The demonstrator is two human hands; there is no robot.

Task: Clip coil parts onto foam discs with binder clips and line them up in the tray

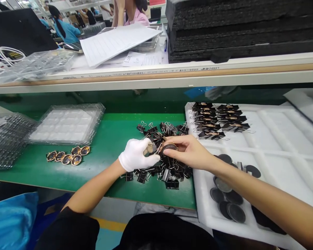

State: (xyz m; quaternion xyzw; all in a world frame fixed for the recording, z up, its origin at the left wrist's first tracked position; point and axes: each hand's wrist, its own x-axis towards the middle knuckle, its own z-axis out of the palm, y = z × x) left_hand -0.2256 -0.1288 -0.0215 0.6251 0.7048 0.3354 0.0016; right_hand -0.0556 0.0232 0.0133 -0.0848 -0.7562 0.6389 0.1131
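My left hand (138, 155), in a white glove, is closed by the left side of a dark round disc (169, 147). Its fingertips meet a small grey and metallic part that I cannot make out. My bare right hand (187, 151) pinches the disc between thumb and fingers; a gold-coloured edge shows on it. Beneath and around both hands lies a heap of black binder clips (172, 184) with wire handles. Several clipped pieces (210, 119) stand in rows in the white tray (266, 139) at the right. Loose dark discs (236, 212) lie in that tray's nearer compartments, partly behind my right forearm.
Several gold-rimmed pieces with dark lenses (76, 159) lie left on the green table (101, 173). Behind them are clear plastic trays (65, 125) and a stack of more (5, 142). A shelf edge (146, 80) crosses above, bearing papers and black foam (240, 31). Other people sit beyond.
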